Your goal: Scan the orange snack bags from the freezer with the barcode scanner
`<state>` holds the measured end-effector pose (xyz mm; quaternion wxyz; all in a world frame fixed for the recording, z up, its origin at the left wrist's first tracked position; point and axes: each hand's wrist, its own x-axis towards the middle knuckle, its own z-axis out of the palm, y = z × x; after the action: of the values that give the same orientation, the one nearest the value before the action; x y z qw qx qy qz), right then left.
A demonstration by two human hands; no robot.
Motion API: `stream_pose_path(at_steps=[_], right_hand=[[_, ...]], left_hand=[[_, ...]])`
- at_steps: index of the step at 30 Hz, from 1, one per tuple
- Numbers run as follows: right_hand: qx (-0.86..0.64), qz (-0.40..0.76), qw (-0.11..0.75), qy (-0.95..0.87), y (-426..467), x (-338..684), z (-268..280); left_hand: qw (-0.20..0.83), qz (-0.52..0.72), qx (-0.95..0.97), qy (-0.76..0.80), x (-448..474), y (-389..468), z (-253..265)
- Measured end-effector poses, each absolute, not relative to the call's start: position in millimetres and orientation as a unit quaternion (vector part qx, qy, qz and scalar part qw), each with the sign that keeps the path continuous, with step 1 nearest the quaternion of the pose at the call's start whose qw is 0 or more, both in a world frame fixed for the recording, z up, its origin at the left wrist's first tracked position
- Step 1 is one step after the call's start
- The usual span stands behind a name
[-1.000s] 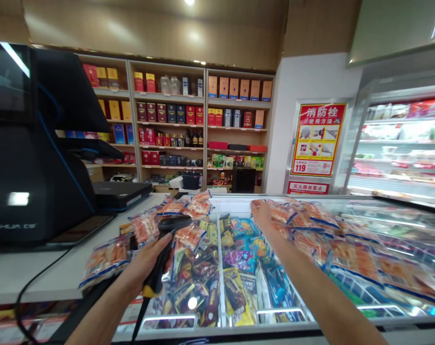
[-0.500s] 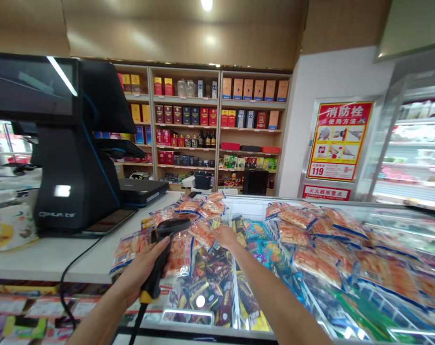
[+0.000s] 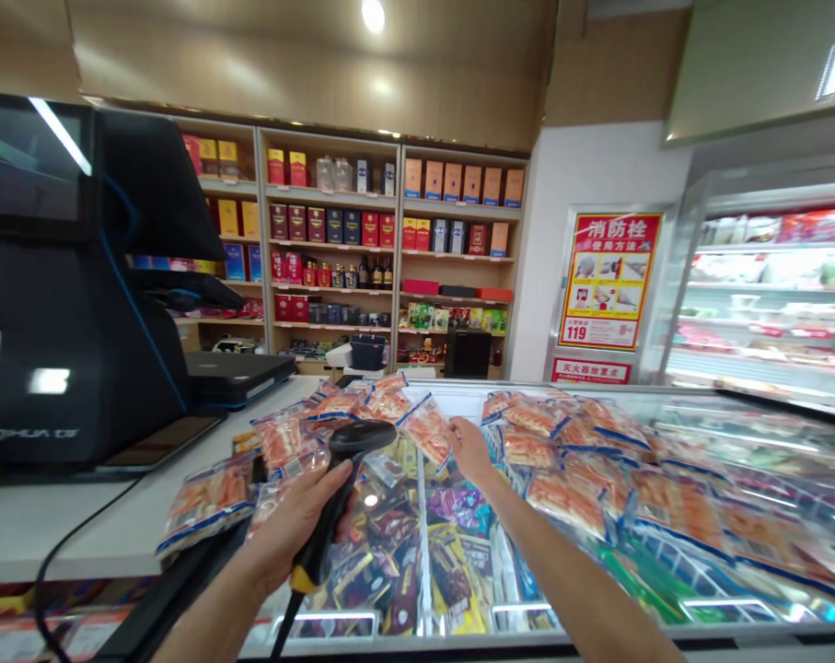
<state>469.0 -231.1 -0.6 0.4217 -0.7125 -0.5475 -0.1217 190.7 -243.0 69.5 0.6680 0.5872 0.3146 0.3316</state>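
Observation:
My left hand (image 3: 307, 511) is wrapped round the handle of a black and yellow barcode scanner (image 3: 360, 436), whose head points to the right. From its base a cable runs down out of view. My right hand (image 3: 469, 448) pinches the right edge of a clear, blue-edged food packet (image 3: 427, 431) with orange-pink contents, tilted above the freezer (image 3: 423, 552). Similar packets (image 3: 279, 440) lie in a loose pile left of and behind the scanner. Another heap of them (image 3: 569, 460) rests on the freezer glass to the right.
At the left a black checkout terminal (image 3: 78, 341) stands on the white counter (image 3: 106, 529), its cable (image 3: 64, 534) trailing over the front edge. Wrapped ice creams (image 3: 451, 571) fill the freezer compartments. Shelves of boxes (image 3: 334, 226) line the back wall; a lit display cooler (image 3: 769, 304) is at right.
My right hand has drawn one packet away from the left pile and moved it to the right. The scanner stays in my left hand. The view has turned slightly right.

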Motion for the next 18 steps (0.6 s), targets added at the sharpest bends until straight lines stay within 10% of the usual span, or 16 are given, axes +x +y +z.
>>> stream_pose_path(at_steps=[18], right_hand=[[-0.747, -0.215, 0.371, -0.509, -269, 494, 26]], left_hand=[[0.688, 0.295, 0.603, 0.277, 235, -252, 79]])
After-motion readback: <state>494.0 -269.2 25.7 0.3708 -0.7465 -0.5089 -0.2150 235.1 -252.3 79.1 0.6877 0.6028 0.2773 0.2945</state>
